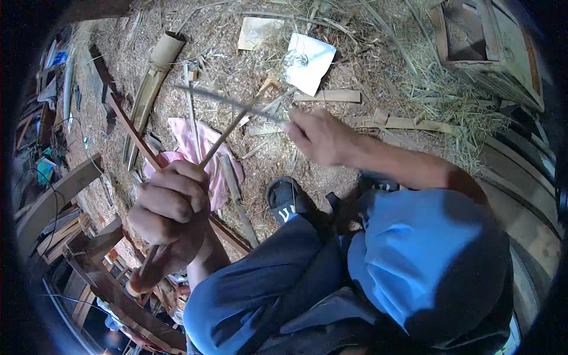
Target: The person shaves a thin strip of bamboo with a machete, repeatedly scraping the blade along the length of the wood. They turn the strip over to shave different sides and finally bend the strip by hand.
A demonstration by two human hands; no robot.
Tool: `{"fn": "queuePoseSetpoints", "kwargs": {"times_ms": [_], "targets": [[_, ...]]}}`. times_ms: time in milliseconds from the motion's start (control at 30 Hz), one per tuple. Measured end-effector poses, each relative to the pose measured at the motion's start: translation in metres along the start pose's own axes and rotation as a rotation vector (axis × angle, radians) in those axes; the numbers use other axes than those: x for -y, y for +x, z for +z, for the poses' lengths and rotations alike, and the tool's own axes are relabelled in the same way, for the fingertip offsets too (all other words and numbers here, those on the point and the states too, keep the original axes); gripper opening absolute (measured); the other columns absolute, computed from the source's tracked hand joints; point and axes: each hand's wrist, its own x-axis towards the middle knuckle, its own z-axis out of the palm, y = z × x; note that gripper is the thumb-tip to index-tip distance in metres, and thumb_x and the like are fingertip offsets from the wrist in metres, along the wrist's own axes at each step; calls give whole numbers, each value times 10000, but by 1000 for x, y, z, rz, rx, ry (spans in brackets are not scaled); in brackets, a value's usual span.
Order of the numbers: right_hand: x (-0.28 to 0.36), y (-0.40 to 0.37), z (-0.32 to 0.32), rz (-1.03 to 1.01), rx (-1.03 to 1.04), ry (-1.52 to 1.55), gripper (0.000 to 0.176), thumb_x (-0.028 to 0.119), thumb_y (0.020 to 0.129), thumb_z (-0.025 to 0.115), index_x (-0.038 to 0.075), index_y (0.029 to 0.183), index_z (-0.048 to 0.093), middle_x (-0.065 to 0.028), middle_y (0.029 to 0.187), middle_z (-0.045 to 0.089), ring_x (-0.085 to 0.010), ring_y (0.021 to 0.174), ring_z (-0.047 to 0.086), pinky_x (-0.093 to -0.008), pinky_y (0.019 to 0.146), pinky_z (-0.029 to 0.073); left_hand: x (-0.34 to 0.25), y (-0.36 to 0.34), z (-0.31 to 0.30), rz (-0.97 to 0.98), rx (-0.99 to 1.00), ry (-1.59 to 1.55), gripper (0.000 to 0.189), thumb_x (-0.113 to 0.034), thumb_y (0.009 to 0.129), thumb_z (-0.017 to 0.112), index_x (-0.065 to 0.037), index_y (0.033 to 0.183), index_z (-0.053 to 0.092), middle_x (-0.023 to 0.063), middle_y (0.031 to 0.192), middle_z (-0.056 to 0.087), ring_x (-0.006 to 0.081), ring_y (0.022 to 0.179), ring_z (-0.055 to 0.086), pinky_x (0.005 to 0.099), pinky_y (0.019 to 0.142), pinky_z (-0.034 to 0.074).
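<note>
My left hand (171,204) is closed in a fist around a thin wooden stick (228,131), whose upper part points up and to the right and whose lower end comes out below the fist. To the right, my right hand (319,137) is closed on one end of a thin dark rod (222,99). The rod reaches left from the fingers and crosses the stick near its upper part; whether the two touch is hard to tell. Behind the left fist a pink cloth (222,177) lies on the ground.
Straw and shavings cover the ground around a split bamboo piece (160,62), a white sheet (310,62) and a flat wood strip (331,96). A wooden box (503,74) stands upper right. A wooden frame (112,290) is lower left. My sandalled foot (288,198) is below centre.
</note>
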Motion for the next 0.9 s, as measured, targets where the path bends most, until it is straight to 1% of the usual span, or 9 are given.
{"fn": "queuePoseSetpoints", "kwargs": {"times_ms": [100, 200, 267, 367, 467, 533, 633, 733, 900], "targets": [[12, -17, 9, -427, -66, 102, 279, 243, 978, 452, 21, 810, 460, -103, 496, 479, -256, 407, 493, -429, 422, 371, -1, 1, -5, -38, 100, -32, 715, -785, 825, 353, -133, 543, 267, 30, 596, 402, 194, 469, 432, 314, 460, 308], [-31, -11, 29, -462, -181, 81, 263, 225, 973, 454, 11, 820, 464, -117, 504, 493, -270, 417, 515, -429, 421, 386, -3, 0, -9, -41, 104, -90, 714, -784, 821, 368, -134, 543, 265, 34, 591, 396, 204, 511, 452, 314, 468, 307], [-65, 7, 35, 123, -94, 21, 298, 247, 978, 436, -10, 843, 505, -168, 567, 525, -319, 456, 533, -441, 460, 406, -3, -1, -7, -43, 64, -54, 714, -781, 820, 381, -140, 530, 258, 23, 583, 385, 196, 507, 444, 311, 469, 297], [-79, 9, 22, 52, -199, -166, 311, 251, 981, 429, -13, 839, 514, -170, 585, 533, -320, 460, 533, -437, 472, 409, -2, -1, -10, -35, 125, -57, 684, -780, 820, 385, -144, 577, 318, 16, 615, 403, 188, 521, 446, 312, 485, 306], [-30, -9, 16, 112, -67, 25, 324, 267, 984, 426, -15, 843, 501, -173, 589, 534, -315, 493, 551, -446, 505, 413, -2, -4, -10, -42, 91, -24, 653, -778, 821, 387, -150, 642, 371, 12, 653, 423, 185, 532, 451, 315, 506, 323], [-5, -17, 10, -158, 14, 152, 339, 288, 987, 418, -12, 848, 491, -195, 602, 534, -319, 547, 567, -474, 543, 412, -1, -2, -16, -38, 99, -32, 650, -782, 816, 389, -151, 663, 381, 11, 667, 430, 185, 535, 452, 316, 511, 328], [-15, -18, 18, -228, 26, 154, 345, 300, 990, 412, -5, 845, 482, -184, 590, 526, -303, 544, 562, -472, 543, 411, 0, -3, -16, -42, 116, -43, 654, -791, 807, 394, -152, 668, 386, 9, 669, 432, 185, 538, 454, 316, 514, 334], [-73, 0, 38, 28, -105, 33, 335, 295, 989, 419, -1, 850, 492, -140, 566, 516, -269, 492, 539, -434, 502, 413, -2, -2, -18, -45, 110, -51, 669, -802, 797, 395, -152, 638, 370, 7, 646, 421, 186, 541, 455, 317, 510, 338], [-60, -1, 23, 73, -85, -32, 327, 289, 984, 426, -2, 849, 488, -145, 556, 509, -305, 470, 521, -411, 482, 409, -2, -1, -11, -73, 47, -72, 692, -814, 784, 396, -151, 597, 333, 6, 615, 409, 188, 551, 463, 320, 501, 344]]}}
